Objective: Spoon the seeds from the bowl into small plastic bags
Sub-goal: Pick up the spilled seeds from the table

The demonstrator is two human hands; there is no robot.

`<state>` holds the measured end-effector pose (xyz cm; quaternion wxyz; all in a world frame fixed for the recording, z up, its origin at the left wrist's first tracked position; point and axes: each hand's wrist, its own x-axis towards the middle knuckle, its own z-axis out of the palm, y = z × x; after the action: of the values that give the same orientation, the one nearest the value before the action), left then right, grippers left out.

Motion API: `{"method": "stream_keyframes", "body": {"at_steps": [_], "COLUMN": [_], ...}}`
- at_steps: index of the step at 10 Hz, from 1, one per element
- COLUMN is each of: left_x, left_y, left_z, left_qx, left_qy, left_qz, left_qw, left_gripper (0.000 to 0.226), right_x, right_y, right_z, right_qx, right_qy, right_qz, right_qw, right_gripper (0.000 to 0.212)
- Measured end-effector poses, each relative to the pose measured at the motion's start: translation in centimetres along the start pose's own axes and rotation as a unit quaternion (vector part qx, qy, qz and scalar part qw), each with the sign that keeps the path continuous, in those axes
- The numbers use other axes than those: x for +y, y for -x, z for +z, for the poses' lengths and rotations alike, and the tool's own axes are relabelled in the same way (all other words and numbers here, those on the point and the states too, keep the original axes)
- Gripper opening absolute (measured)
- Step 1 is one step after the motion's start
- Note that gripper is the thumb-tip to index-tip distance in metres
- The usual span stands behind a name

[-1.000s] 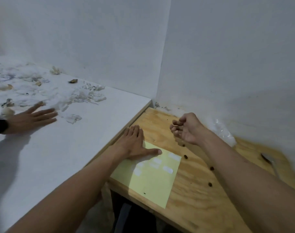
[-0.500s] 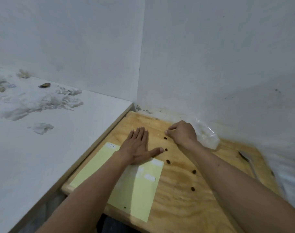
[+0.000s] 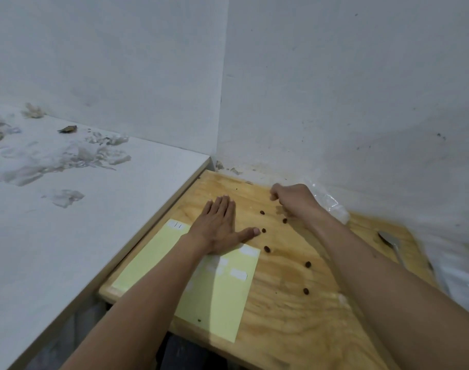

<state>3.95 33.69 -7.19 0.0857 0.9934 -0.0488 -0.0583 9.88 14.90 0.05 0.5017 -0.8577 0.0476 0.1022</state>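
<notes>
**Loose seeds on the plywood, one hand flat, one curled**

Left hand (image 3: pixel 218 227) of mine lies flat, fingers straight and together, thumb spread, its heel on the yellow sheet (image 3: pixel 214 289) and its fingertips on bare wood; my right hand (image 3: pixel 292 201) is curled into a loose fist at the far side of the board, knuckles up, and I cannot tell whether anything is pinched inside it.

Seeds (image 3: pixel 267 249) lie scattered on the plywood table (image 3: pixel 295 329) between my two arms; I count six dark ones, the nearest to my left thumb almost touching its tip; one small dark speck sits on the sheet's near edge, too small to name.

A clear plastic bag (image 3: pixel 331 205) lies crumpled against the wall just behind my right wrist, partly hidden by it; a spoon (image 3: pixel 389 240) rests on the table's right side, its handle blurred and cut by my forearm.

The yellow sheet carries several white labels (image 3: pixel 238 274), some under my arm, so I give no count.

Left of the plywood stands a white counter (image 3: pixel 94 236), higher, strewn with torn white scraps (image 3: pixel 65 197); two white walls (image 3: pixel 335 89) meet in the corner behind; the far right edge is smeared beyond reading.
</notes>
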Motion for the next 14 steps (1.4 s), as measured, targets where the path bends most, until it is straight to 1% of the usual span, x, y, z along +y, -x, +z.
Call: {"method": "stream_keyframes", "body": {"at_steps": [1,2,3,4,5,6,7,8,9,10,11,12,13,14], "left_x": [0.0,0.1,0.2,0.1,0.1,-0.1,-0.2,-0.2,-0.2,-0.1,0.0,0.0,-0.1,0.0], "left_y": [0.0,0.0,0.0,0.0,-0.1,-0.2,-0.4,-0.4,-0.4,-0.3,-0.3,-0.3,-0.2,-0.2], "left_z": [0.0,0.0,0.0,0.0,0.0,0.2,0.4,0.5,0.5,0.4,0.4,0.4,0.4,0.4], "left_qx": [0.003,0.002,0.003,0.003,0.007,0.010,0.012,0.012,0.015,0.016,0.017,0.017,0.018,0.018], "left_qy": [-0.001,-0.003,-0.003,-0.002,-0.006,-0.006,-0.006,-0.007,-0.007,-0.005,-0.005,-0.002,-0.001,-0.003], "left_qz": [-0.002,-0.004,-0.005,-0.004,-0.003,-0.002,0.001,0.000,-0.001,-0.002,-0.003,-0.004,0.000,-0.001], "left_qw": [1.000,1.000,1.000,1.000,1.000,1.000,1.000,1.000,1.000,1.000,1.000,1.000,1.000,1.000], "left_gripper": [0.115,0.114,0.114,0.114,0.114,0.115,0.116,0.116,0.116,0.116,0.116,0.117,0.117,0.116], "right_x": [1.7,3.2,3.4,2.1,0.8,-0.1,0.0,1.2,3.6,5.5,6.0,5.7,5.0,3.7], "right_y": [0.1,0.0,0.0,0.3,0.3,0.6,1.0,1.4,1.6,1.4,1.4,1.3,0.7,-0.3], "right_z": [0.4,1.2,1.7,2.0,0.4,-1.6,-3.1,-4.0,-3.7,-2.8,-2.1,-1.9,-2.3,-3.4], "right_qx": [0.033,0.037,0.042,0.035,-0.064,-0.090,-0.036,0.057,0.042,0.052,0.061,0.059,0.019,-0.005], "right_qy": [0.188,0.196,0.200,0.090,-0.251,-0.406,-0.277,0.112,0.209,0.212,0.192,0.145,-0.114,-0.347], "right_qz": [-0.157,-0.181,-0.184,-0.090,0.090,0.126,0.059,-0.090,-0.149,-0.145,-0.157,-0.124,0.042,0.147], "right_qw": [0.969,0.963,0.961,0.991,0.962,0.901,0.958,0.988,0.966,0.965,0.967,0.980,0.992,0.926], "right_gripper": [0.021,0.014,0.010,0.013,0.016,0.019,0.027,0.035,0.026,0.020,0.019,0.009,0.011,0.016]}}
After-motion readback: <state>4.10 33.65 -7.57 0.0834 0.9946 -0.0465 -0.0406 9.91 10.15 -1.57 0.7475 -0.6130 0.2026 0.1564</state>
